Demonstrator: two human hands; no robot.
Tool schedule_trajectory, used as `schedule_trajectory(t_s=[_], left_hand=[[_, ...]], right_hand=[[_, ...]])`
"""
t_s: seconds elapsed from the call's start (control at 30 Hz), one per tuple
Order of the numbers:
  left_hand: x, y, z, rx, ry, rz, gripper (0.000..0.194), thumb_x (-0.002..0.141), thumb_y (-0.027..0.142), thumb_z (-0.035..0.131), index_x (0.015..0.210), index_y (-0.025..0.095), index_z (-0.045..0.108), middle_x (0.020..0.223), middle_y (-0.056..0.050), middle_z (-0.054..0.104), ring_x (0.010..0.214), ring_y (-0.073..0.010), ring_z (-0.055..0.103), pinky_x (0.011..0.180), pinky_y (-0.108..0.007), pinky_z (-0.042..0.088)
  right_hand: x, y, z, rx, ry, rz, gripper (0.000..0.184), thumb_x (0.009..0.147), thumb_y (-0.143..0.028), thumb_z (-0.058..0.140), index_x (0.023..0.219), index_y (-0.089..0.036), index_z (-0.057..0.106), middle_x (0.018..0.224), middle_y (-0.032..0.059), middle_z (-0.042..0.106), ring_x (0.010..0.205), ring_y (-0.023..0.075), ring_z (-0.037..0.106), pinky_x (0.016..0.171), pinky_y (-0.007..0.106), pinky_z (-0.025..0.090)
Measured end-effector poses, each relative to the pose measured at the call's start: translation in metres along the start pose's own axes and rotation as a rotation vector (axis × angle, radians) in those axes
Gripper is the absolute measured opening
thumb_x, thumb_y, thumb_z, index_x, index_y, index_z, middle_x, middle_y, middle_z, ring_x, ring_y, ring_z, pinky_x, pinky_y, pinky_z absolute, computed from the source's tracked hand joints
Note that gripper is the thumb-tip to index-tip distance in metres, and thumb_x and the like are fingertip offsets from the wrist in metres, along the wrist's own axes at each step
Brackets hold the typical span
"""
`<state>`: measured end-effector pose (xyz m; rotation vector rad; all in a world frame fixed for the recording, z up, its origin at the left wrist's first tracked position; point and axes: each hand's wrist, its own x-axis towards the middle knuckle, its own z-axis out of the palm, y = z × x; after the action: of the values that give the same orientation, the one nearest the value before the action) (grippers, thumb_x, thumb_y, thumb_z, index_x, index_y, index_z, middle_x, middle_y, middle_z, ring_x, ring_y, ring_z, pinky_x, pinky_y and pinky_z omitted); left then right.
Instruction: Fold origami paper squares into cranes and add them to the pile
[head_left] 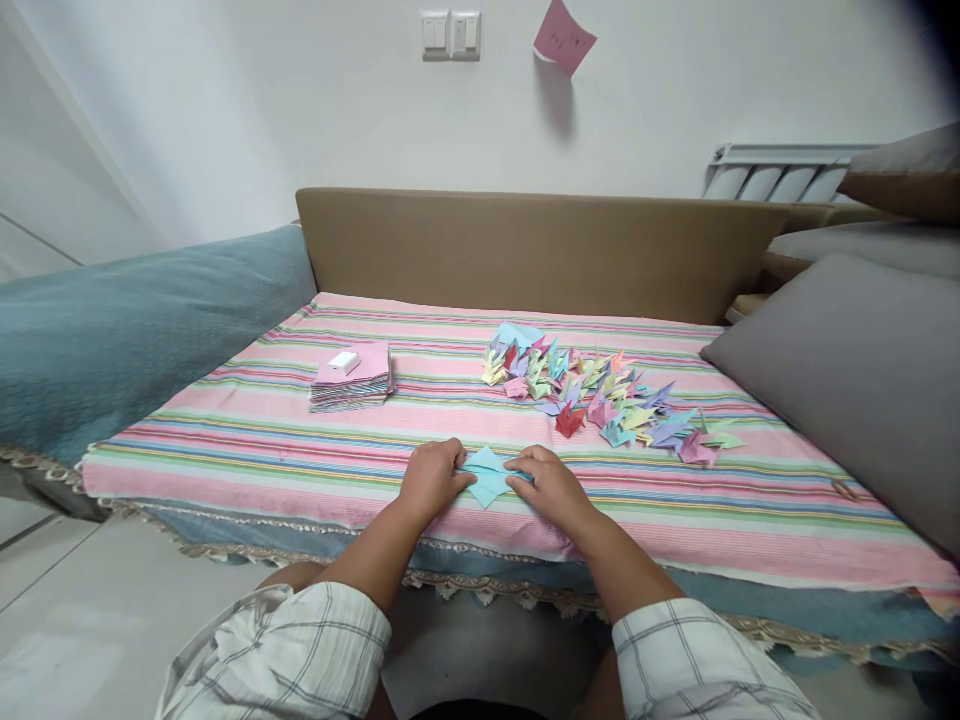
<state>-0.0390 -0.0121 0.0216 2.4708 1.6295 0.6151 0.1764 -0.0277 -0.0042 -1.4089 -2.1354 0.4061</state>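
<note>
Hands (433, 480) hold blue paper (487, 484) near cloth's front edge (480, 541).

The folded paper (488, 487) at lower centre is light blue; the cloth (255, 445) across the middle is pink with multicoloured stripes; the sleeves (300, 640) at the bottom are white with dark checks.

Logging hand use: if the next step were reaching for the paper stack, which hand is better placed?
Probably the left hand: the paper stack sits nearer to it than to the right hand. Both hands hold the light-blue paper, so the left would have to let go first.
</note>
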Motion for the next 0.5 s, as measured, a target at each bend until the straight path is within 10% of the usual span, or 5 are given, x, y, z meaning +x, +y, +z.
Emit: schedule_trajectory(t_s=[0.23, 0.5], left_hand=[[-0.002, 0.006, 0.012, 0.018, 0.019, 0.417, 0.033, 0.083, 0.019, 0.053, 0.114, 0.028, 0.058, 0.119, -0.003, 0.061, 0.107, -0.0203, 0.051, 0.092, -0.039, 0.036], [-0.006, 0.009, 0.012, 0.188, -0.087, 0.467, 0.031, 0.088, 0.025, 0.046, 0.118, 0.028, 0.056, 0.122, -0.003, 0.060, 0.102, -0.0217, 0.052, 0.084, -0.037, 0.037]], right_hand=[[0.000, 0.000, 0.002, -0.030, 0.020, -0.026, 0.026, 0.081, -0.028, 0.057, 0.105, -0.023, 0.065, 0.098, 0.0070, 0.059, 0.097, 0.0196, 0.052, 0.086, 0.032, 0.042], [-0.002, 0.004, -0.005, 0.019, 0.038, -0.018, 0.025, 0.081, -0.025, 0.055, 0.104, -0.020, 0.064, 0.096, 0.0061, 0.062, 0.092, 0.0181, 0.056, 0.083, 0.030, 0.043]])
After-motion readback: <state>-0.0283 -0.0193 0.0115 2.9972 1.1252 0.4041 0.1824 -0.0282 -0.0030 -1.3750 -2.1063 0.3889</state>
